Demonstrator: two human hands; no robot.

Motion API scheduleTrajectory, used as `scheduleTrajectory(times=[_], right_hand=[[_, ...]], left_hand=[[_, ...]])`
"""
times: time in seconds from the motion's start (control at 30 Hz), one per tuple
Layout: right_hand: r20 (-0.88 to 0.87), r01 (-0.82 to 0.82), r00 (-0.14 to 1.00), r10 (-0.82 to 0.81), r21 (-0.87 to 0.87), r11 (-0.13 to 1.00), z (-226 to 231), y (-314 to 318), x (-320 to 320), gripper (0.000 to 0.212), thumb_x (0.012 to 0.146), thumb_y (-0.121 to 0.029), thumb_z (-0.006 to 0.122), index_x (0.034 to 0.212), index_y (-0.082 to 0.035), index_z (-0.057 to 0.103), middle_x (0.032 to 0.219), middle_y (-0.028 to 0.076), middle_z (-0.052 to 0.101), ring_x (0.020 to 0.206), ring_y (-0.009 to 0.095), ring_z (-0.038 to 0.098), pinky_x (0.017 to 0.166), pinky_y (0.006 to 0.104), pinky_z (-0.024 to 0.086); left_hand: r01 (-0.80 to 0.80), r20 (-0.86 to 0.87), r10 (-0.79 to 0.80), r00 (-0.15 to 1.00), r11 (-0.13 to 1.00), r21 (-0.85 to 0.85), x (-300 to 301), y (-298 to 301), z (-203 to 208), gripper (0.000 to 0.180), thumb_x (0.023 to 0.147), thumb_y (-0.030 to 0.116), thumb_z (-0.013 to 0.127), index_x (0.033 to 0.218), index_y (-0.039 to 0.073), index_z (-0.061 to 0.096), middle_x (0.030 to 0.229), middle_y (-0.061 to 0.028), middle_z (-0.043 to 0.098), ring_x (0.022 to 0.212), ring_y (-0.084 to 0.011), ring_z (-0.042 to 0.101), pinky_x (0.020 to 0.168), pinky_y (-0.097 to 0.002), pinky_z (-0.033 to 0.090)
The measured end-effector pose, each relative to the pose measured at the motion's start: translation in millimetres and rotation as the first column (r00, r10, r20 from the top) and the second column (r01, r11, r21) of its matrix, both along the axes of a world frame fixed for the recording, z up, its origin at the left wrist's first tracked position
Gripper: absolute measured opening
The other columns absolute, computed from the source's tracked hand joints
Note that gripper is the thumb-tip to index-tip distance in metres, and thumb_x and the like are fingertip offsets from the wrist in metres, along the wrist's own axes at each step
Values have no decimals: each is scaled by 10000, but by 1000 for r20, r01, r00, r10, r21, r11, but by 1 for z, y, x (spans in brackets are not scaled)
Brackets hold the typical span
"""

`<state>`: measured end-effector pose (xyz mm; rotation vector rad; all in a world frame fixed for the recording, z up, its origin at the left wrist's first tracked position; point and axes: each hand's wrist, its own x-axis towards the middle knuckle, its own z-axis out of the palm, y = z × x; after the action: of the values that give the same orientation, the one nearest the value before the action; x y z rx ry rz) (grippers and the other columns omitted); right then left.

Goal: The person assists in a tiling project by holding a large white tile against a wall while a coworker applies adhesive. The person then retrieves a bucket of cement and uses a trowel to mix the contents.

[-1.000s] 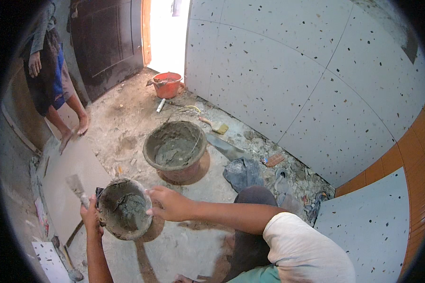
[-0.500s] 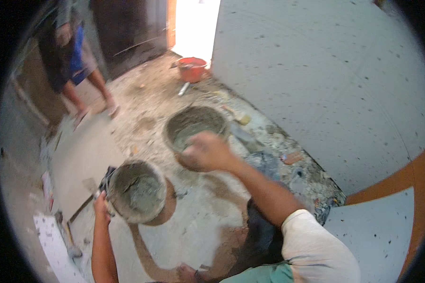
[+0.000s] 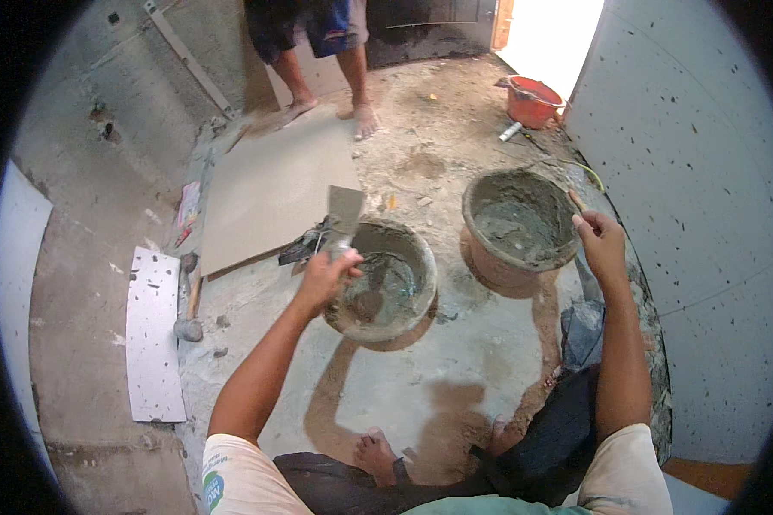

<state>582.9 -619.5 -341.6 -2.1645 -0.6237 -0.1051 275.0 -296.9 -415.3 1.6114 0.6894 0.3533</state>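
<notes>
My left hand (image 3: 322, 279) is closed round a scraper (image 3: 345, 210), its broad flat blade pointing up and away. It is over the left rim of a round bucket (image 3: 432, 283) with wet grey mortar (image 3: 392, 279) inside. To the right and a little farther off stands a second mortar-caked bucket (image 3: 481, 245), also holding mortar. My right hand (image 3: 603, 245) is closed at its right rim on a light brown handle (image 3: 577, 202); the rest of that tool cannot be made out.
A large flat tile (image 3: 266, 189) lies left of the buckets, with a hammer (image 3: 191, 313) and a speckled white board (image 3: 156, 343) nearer. A co-worker's bare feet (image 3: 365, 120) stand beyond the tile. Near the bright doorway sits a red bucket (image 3: 534, 103). A speckled panel (image 3: 704, 215) rises at right.
My view has swung left. My left hand has raised the scraper, blade up, beside the left bucket. My right hand has gone from over the right bucket's mortar to its right rim.
</notes>
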Motion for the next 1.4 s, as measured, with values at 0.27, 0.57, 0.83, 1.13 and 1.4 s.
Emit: scheduleTrajectory(times=[0.27,0.57,0.83,1.13,1.4], right_hand=[[-414,-472,771,484,137,871,-2,43,-96,303,864,-239,599,1008,25,634,764,65,624,692,127,587,634,265,482],[-807,-522,318,497,288,802,-2,55,-151,316,899,-289,558,1049,-11,557,839,32,615,653,88,569,540,223,440],[-714,-468,501,489,252,847,10,45,-126,259,831,-210,631,985,-24,537,764,35,607,565,69,505,485,212,389],[-290,-548,819,495,-139,825,-17,47,-132,329,867,-298,584,980,10,602,775,144,639,714,240,627,662,347,470],[-149,-520,842,518,-480,707,-37,46,-121,345,867,-317,558,1028,-12,570,865,219,630,848,392,605,724,452,467]], left_hand=[[351,176,-319,931,914,-205,40,-69,-6,427,938,346,422,1103,-8,595,923,-96,630,898,-154,584,816,-294,459],[344,137,-316,939,868,-357,67,-137,20,444,940,397,456,1157,20,545,954,-49,611,841,-139,568,712,-322,466],[104,-115,-57,992,883,457,32,3,6,417,808,386,613,919,-14,657,878,-172,653,799,-254,633,742,-358,483],[-362,-344,457,820,880,307,-23,94,-119,537,875,477,464,862,-27,651,867,-234,636,889,-384,598,816,-421,440],[-424,-17,427,904,901,88,24,32,-74,453,840,430,596,654,18,573,602,-40,524,587,-125,447,567,-300,398]])
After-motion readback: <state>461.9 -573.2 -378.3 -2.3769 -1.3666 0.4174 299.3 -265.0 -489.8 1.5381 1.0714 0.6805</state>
